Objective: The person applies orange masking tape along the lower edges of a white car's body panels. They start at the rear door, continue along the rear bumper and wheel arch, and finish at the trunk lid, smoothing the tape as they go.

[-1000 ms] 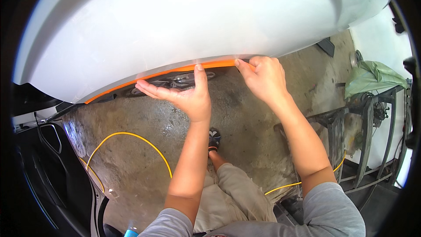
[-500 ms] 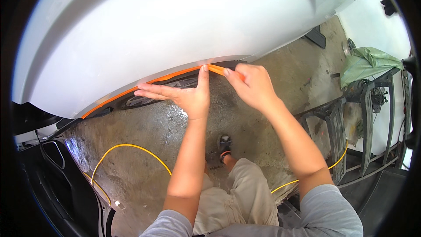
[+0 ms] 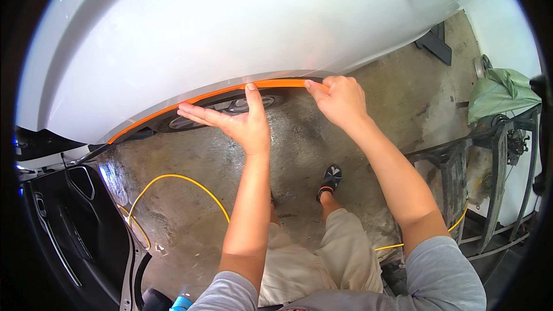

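Observation:
A strip of orange masking tape (image 3: 280, 83) runs along the wheel-arch edge of a white car fender (image 3: 230, 29). With its fingers spread, my left hand (image 3: 239, 124) presses its thumb on the tape near the middle of the arch, and its fingertips touch the edge further left. My right hand (image 3: 341, 101) is closed on the tape's right part, pulling it taut along the arch; a roll, if there is one, is hidden in the fingers. Beneath the arch the wheel (image 3: 242, 105) shows in part.
An open car door (image 3: 75, 224) stands at the lower left. A yellow hose (image 3: 173, 175) curves over the concrete floor (image 3: 288, 155). On the right are a dark metal rack (image 3: 484, 178) and a green sack (image 3: 501, 95). A black part (image 3: 436, 46) lies at the far right.
My right hand has moved right and slightly up, with the tape now lying straighter along the arch. My left hand keeps its thumb on the edge. My right foot has stepped to the right.

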Demonstrator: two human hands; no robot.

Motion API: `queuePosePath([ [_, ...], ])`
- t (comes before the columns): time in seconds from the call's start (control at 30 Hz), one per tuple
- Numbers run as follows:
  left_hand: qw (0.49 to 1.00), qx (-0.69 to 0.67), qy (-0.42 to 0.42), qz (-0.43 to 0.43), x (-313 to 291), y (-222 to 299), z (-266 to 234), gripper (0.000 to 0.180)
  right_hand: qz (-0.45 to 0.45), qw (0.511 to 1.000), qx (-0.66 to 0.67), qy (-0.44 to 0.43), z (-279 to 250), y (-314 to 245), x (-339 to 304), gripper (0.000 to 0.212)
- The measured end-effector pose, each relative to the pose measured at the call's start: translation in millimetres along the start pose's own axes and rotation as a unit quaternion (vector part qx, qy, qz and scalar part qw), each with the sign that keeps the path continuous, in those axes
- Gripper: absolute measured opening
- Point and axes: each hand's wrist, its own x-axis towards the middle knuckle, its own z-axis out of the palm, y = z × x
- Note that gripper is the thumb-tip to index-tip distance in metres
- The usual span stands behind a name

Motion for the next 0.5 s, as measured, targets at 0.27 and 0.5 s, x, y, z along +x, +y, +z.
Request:
queuePosePath([
  [0.27, 0.999, 0.026, 0.001, 0.020, -14, 2, 18, 0.145, 0.021, 0.998, 0.050, -0.036, 5, -3, 13, 0.053],
  [0.5, 0.989, 0.109, 0.022, 0.098, -22, -7, 30, 0.144, -0.056, 0.998, 0.011, 0.030, 34, 13, 22, 0.060],
])
